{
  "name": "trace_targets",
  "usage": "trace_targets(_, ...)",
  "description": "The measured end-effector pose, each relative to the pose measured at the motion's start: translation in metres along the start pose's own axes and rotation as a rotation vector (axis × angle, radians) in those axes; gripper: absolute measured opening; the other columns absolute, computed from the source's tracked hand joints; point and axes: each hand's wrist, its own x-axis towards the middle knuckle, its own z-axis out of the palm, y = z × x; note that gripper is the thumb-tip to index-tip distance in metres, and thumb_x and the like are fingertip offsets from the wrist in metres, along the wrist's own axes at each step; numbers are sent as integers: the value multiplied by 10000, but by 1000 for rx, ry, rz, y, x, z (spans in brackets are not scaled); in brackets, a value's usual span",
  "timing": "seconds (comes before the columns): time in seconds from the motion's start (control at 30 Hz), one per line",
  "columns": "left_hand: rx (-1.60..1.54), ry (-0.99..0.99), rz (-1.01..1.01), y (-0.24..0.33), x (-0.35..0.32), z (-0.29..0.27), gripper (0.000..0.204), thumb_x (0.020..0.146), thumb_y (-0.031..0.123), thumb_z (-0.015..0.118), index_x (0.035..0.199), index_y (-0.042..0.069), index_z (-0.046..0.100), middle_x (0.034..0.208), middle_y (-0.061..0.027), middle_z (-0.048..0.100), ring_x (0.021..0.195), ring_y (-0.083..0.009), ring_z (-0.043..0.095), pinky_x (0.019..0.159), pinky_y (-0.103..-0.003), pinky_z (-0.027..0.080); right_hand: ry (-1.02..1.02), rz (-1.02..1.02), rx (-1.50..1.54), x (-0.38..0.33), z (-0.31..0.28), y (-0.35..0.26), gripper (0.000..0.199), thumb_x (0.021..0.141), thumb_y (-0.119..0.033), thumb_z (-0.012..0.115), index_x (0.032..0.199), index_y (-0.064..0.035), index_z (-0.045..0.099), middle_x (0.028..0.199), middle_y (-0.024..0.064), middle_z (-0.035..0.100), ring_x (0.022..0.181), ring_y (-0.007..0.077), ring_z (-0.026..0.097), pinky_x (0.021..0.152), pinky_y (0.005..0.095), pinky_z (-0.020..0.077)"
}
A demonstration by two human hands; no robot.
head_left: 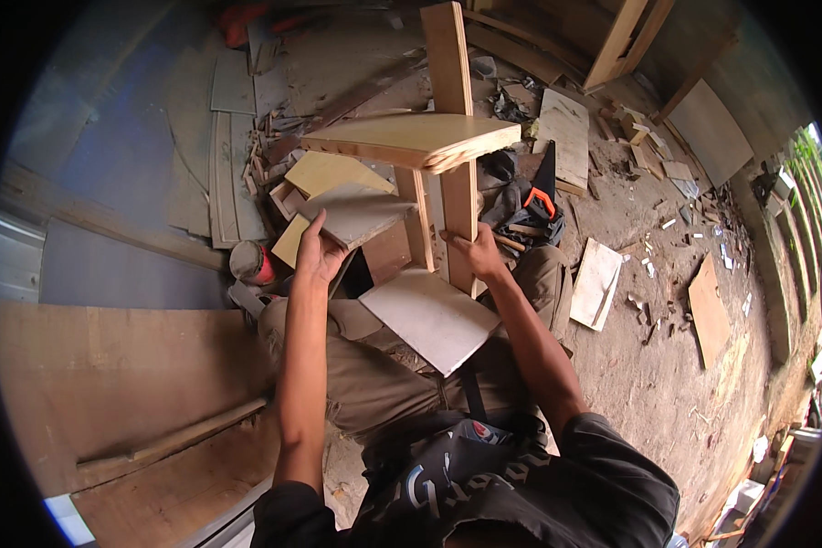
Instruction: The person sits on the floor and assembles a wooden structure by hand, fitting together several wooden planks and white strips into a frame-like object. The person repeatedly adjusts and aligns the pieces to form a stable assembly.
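My left hand point(318, 248) grips the near edge of a grey-faced plywood board point(361, 212) and holds it up in front of me. My right hand point(475, 251) clasps the lower part of an upright wooden leg point(459, 205) of a partly built wooden stand. A pale triangular shelf point(411, 139) sits across the stand's uprights above both hands. A tall plank point(447, 57) rises behind the shelf. Another grey board point(429, 318) rests flat on my lap, below the right hand.
Yellowish offcuts point(331, 172) lie behind the held board. A handsaw with an orange handle point(540, 194) lies on dark cloth at the right. Boards and scraps litter the dirt floor point(648, 365). A large plywood sheet point(110, 384) lies at my left; a red-and-grey can point(250, 263) is beside it.
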Motion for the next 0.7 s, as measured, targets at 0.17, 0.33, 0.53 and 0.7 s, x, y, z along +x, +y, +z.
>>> trace_targets(0.17,-96,-216,-88,10,-27,40,966,852,757,405,1489,41,282,1500,-228,279,1388,-416,277,1099,-690,183,77,-191,-246,19,-5,-21,216,841,-121,660,977,47,658,708,92,638,695,107,575,618,324,478)
trace_targets(0.33,-300,-524,-52,63,-38,21,860,941,611,393,1468,-52,242,1471,-291,314,1364,-467,304,1113,-684,161,67,-416,-663,32,-7,-86,470,788,-76,642,1246,5,575,966,223,670,852,394,656,768,390,522)
trace_targets(0.53,392,-157,-67,42,17,-27,613,963,547,456,1366,86,434,1149,-123,596,894,-230,631,797,-403,547,-91,-620,-1165,68,-20,-60,785,639,-25,648,1399,-41,450,1318,223,529,1223,394,486,1045,486,383)
trace_targets(0.7,262,-260,-127,-46,107,-172,498,965,503,469,1242,99,557,985,-57,620,838,-177,606,715,-318,516,-262,-735,-1326,91,11,-3,816,690,-35,599,1463,-32,340,1322,242,494,1216,410,475,1051,532,349)
